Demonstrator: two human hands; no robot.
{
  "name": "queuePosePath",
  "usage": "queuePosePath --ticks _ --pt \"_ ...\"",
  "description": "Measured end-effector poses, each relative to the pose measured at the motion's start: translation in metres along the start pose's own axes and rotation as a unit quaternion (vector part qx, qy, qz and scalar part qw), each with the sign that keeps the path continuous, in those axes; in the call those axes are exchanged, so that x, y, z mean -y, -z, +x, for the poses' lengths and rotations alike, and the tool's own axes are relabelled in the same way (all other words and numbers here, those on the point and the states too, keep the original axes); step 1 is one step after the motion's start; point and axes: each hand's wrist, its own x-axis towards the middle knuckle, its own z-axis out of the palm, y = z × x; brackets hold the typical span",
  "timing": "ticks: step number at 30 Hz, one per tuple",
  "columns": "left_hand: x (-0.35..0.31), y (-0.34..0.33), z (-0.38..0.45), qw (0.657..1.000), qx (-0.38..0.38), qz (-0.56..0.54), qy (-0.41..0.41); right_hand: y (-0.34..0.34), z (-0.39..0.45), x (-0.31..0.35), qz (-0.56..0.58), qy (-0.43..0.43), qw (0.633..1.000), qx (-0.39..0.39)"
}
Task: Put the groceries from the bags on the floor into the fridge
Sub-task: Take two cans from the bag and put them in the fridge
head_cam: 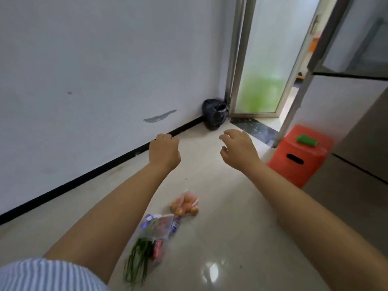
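Two clear plastic bags lie on the tiled floor below my arms. One bag holds several orange fruits (184, 204). The other bag (159, 226) holds packets, something red and long green onions (137, 259) that stick out toward me. My left hand (164, 152) and my right hand (238, 149) are stretched forward above the floor, past the bags, fingers loosely curled and holding nothing. The fridge (354, 114) stands at the right, with its upper door (357, 36) swung open.
A red plastic stool (302, 158) with a green item (307, 140) on top stands beside the fridge. A black rubbish bag (214, 113) sits in the corner by an open frosted-glass door (262, 66). A white wall with a black skirting runs along the left.
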Motion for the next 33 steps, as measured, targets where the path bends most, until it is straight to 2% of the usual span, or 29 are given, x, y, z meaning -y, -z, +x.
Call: queuePosePath --ticks 4,7,14,19,24,28,33 --pt "0.071 -0.038 -0.009 0.995 0.071 -0.006 0.067 -0.057 0.025 0.057 0.087 0.000 0.992 0.091" --pt "0.109 -0.075 -0.012 0.986 0.129 -0.019 0.102 -0.106 0.041 0.084 0.108 -0.013 0.979 0.175" --pt "0.166 -0.182 -0.014 0.949 0.252 -0.045 0.182 -0.248 0.067 0.113 0.149 -0.011 0.925 0.348" --pt "0.192 -0.259 -0.029 0.920 0.326 -0.066 0.208 -0.338 0.038 0.137 0.152 0.013 0.881 0.447" --pt "0.230 -0.323 -0.060 0.899 0.387 -0.069 0.191 -0.402 -0.003 0.171 0.135 -0.023 0.839 0.527" --pt "0.279 -0.366 -0.083 0.899 0.400 -0.079 0.159 -0.443 -0.020 0.214 0.115 -0.051 0.825 0.551" --pt "0.342 -0.416 -0.106 0.913 0.395 -0.074 0.071 -0.485 -0.032 0.291 0.087 -0.076 0.843 0.526"
